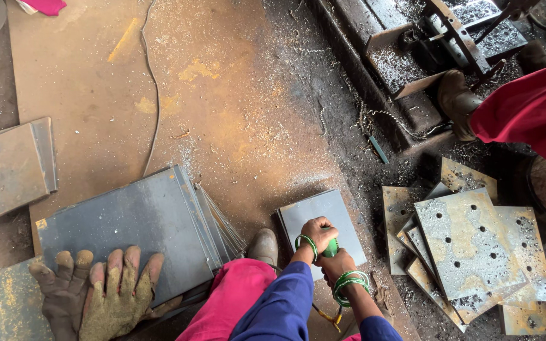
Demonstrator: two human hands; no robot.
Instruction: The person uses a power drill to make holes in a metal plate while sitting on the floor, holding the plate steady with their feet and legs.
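Note:
My left hand (317, 231) and my right hand (338, 263) are both closed around a green-handled tool (330, 248), left above right. Each wrist wears green bangles, and the sleeves are blue. The tool sits over a small grey steel plate (323, 215) lying on the rusty floor. Its working end is hidden under my hands. A yellow and black cord (330, 316) hangs below my right wrist. My shoe (263, 246) and pink trouser leg (235, 297) are just left of the plate.
A stack of grey steel sheets (134, 227) lies left, with dirty work gloves (96, 290) on its near edge. Drilled rusty plates (475, 246) are piled right. Another person's boot (456, 95) and red trouser leg (532, 113) stand by a swarf-covered machine (412, 50). A thin cable (153, 95) crosses the floor.

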